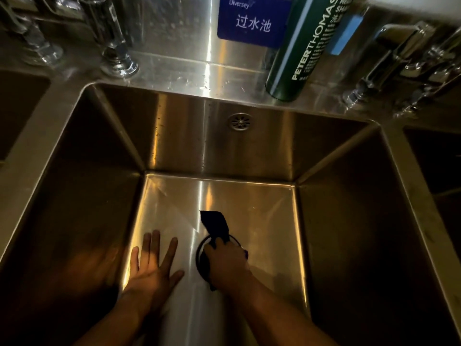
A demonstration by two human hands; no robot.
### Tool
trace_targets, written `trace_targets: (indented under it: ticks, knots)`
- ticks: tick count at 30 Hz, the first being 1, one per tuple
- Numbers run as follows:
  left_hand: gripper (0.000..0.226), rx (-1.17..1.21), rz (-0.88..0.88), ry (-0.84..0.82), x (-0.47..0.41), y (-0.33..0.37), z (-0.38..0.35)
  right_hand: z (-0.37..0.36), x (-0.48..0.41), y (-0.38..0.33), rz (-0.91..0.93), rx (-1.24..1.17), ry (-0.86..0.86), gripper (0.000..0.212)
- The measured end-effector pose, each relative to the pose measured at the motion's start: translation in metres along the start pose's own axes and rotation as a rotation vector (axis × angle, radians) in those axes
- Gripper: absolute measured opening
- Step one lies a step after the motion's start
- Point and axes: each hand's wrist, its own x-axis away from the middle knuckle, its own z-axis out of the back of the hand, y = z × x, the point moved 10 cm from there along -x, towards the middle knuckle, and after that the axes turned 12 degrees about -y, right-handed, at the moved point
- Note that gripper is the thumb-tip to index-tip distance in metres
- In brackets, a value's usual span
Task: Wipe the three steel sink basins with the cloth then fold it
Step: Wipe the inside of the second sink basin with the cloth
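Left hand (152, 268): my fingers spread flat on the basin floor (262, 221), grasping nothing.
Right hand (227, 260): clenched around the dark cloth (214, 222), over the drain (199, 250).
Risk: the loose end could snag in the drain.

The round dark drain ring (219, 255) lies mostly hidden under the right hand (228, 262) and bunched dark cloth (215, 224).

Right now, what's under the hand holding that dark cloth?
Under the right hand and its dark cloth lies the round drain in the basin floor. Only its rim shows; its centre is covered.
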Motion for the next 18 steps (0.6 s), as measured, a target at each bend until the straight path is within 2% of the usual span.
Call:
trace_targets:
  ticks: [2,4,5,6,7,8,9,10,11,12,13,16,18]
  knots:
    - [0.095,-0.044,0.017,-0.004,0.006,0.001,0.006,0.003,-0.002,0.014,-0.047,-0.235,-0.013,0.042]
    - [0.088,-0.037,0.020,0.035,0.015,0.012,0.024,0.006,-0.001,0.030,-0.095,-0.626,-0.051,0.038]
    - [0.082,0.052,0.020,0.097,0.020,0.019,0.039,0.008,0.002,0.032,-0.094,-0.843,-0.047,0.033]
    - [0.073,0.222,0.018,0.213,0.026,0.029,0.058,0.012,0.005,0.033,-0.081,-1.013,-0.010,0.024]
    - [0.062,0.512,0.022,0.296,0.029,0.034,0.074,0.018,0.008,0.032,-0.061,-1.138,0.037,0.020]
    - [0.051,0.910,0.025,0.247,0.027,0.041,0.082,0.021,0.009,0.029,-0.021,-1.271,0.061,0.023]
    - [0.042,1.333,0.003,0.075,0.019,0.059,0.080,0.022,0.009,0.021,0.055,-1.432,0.062,0.030]
    - [0.038,1.646,-0.002,-0.133,0.013,0.078,0.074,0.024,0.010,0.011,0.146,-1.572,0.049,0.035]
    - [0.035,1.779,-0.023,-0.283,0.011,0.092,0.076,0.029,0.012,0.004,0.224,-1.630,0.065,0.035]
    - [0.032,1.718,-0.054,-0.363,0.008,0.095,0.082,0.037,0.015,0.005,0.262,-1.579,0.130,0.034]
    - [0.031,1.583,-0.060,-0.340,0.002,0.089,0.088,0.046,0.020,0.012,0.246,-1.443,0.235,0.034]
    - [0.050,1.083,-0.077,-0.010,-0.020,0.052,0.122,0.062,0.041,0.054,0.070,-0.879,0.564,0.046]
    - [0.064,0.727,-0.095,0.150,-0.026,0.038,0.139,0.055,0.054,0.082,-0.083,-0.517,0.635,0.054]
